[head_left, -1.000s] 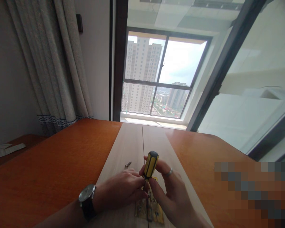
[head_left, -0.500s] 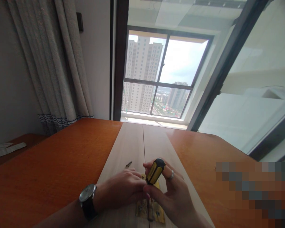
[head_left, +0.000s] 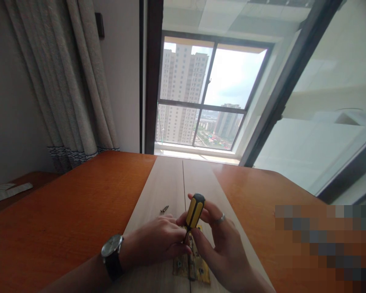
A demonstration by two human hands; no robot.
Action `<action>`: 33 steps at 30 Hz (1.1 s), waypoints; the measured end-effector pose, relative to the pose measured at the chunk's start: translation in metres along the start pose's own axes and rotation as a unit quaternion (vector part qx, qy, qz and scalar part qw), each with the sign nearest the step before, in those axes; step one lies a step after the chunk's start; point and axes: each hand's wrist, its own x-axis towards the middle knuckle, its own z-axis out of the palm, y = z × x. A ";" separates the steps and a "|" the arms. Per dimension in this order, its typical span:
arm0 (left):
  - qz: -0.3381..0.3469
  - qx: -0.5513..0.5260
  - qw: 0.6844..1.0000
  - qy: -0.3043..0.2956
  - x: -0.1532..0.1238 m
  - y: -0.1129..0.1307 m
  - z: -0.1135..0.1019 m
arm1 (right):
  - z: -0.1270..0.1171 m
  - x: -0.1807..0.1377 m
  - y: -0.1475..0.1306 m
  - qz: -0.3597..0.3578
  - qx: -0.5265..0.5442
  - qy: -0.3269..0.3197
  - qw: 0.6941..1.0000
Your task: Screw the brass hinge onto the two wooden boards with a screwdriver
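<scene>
My right hand [head_left: 222,240], a ring on one finger, grips the yellow-and-black handle of a screwdriver [head_left: 195,211] with thumb and fingers. The tool stands nearly upright, its tip hidden behind my left fingers. My left hand [head_left: 163,236], with a watch at the wrist, is closed around the lower shaft; whether a screw is pinched there too cannot be seen. Beneath both hands a worn brass hinge [head_left: 203,272] spans the seam between two pale wooden boards [head_left: 167,179], partly covered by my fingers. Small loose metal screws [head_left: 164,209] lie just beyond my left hand.
The boards rest on an orange-brown wooden table [head_left: 88,195]. A grey curtain [head_left: 76,81] hangs at the left, and a window [head_left: 207,93] stands beyond the table. A pale strip [head_left: 12,191] lies on a lower surface at far left. A blurred patch hides the lower right.
The screwdriver handle has shifted slightly left and up and stands more upright. My right fingers have changed position around it, while my left hand stays almost in place.
</scene>
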 end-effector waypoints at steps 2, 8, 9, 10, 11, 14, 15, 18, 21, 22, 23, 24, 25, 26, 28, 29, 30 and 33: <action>0.001 -0.013 1.000 0.006 0.000 0.001 0.000 | -0.001 0.003 -0.002 -0.022 -0.021 -0.003 1.000; -0.003 -0.049 0.999 -0.004 0.002 0.003 -0.004 | -0.003 0.015 -0.011 -0.082 0.000 0.001 0.997; -0.004 -0.045 0.999 -0.005 0.002 0.003 -0.004 | -0.003 0.017 -0.012 -0.083 -0.002 0.009 0.997; -0.003 -0.040 0.999 -0.007 0.001 0.002 -0.004 | -0.003 0.017 -0.012 -0.081 -0.005 0.017 0.997; -0.002 -0.036 0.999 -0.007 0.001 0.002 -0.003 | -0.003 0.018 -0.012 -0.077 -0.009 0.025 0.997; 0.001 -0.035 0.999 -0.007 -0.001 -0.001 0.000 | -0.002 0.015 -0.009 -0.068 -0.029 0.033 0.997; 0.002 -0.038 0.999 -0.007 -0.001 -0.001 0.001 | -0.002 0.014 -0.008 -0.067 -0.037 0.034 0.996; -0.001 -0.036 0.999 -0.007 0.000 0.000 0.002 | -0.002 0.009 -0.004 -0.064 -0.071 0.041 0.995; -0.007 -0.026 1.000 -0.006 0.001 0.002 -0.001 | -0.003 0.007 -0.001 -0.063 -0.091 0.049 0.993; -0.007 -0.023 1.000 -0.005 0.001 0.003 -0.003 | -0.003 0.007 -0.001 -0.063 -0.087 0.044 0.993; -0.005 -0.023 1.000 -0.005 0.002 0.004 -0.004 | -0.003 0.007 -0.002 -0.063 -0.079 0.033 0.994; -0.002 -0.023 1.000 -0.005 0.002 0.004 -0.005 | -0.003 0.008 -0.003 -0.060 -0.070 0.021 0.996; 0.003 -0.022 1.000 -0.003 0.002 0.005 -0.006 | -0.003 0.008 -0.004 -0.056 -0.062 0.010 0.996; 0.007 -0.022 1.000 -0.001 0.003 0.005 -0.006 | -0.003 0.009 -0.005 -0.053 -0.055 0.002 0.997; 0.013 -0.020 1.000 0.002 0.003 0.005 -0.006 | -0.003 0.009 -0.007 -0.052 -0.045 -0.004 0.998; 0.013 -0.019 1.000 0.002 0.003 0.005 -0.006 | -0.003 0.009 -0.007 -0.055 -0.042 -0.005 0.998; 0.011 -0.020 1.000 0.000 0.003 0.004 -0.005 | -0.003 0.009 -0.007 -0.059 -0.039 -0.007 0.997; 0.003 -0.025 1.000 -0.006 0.003 0.004 -0.005 | -0.004 0.008 -0.006 -0.071 -0.034 -0.016 0.997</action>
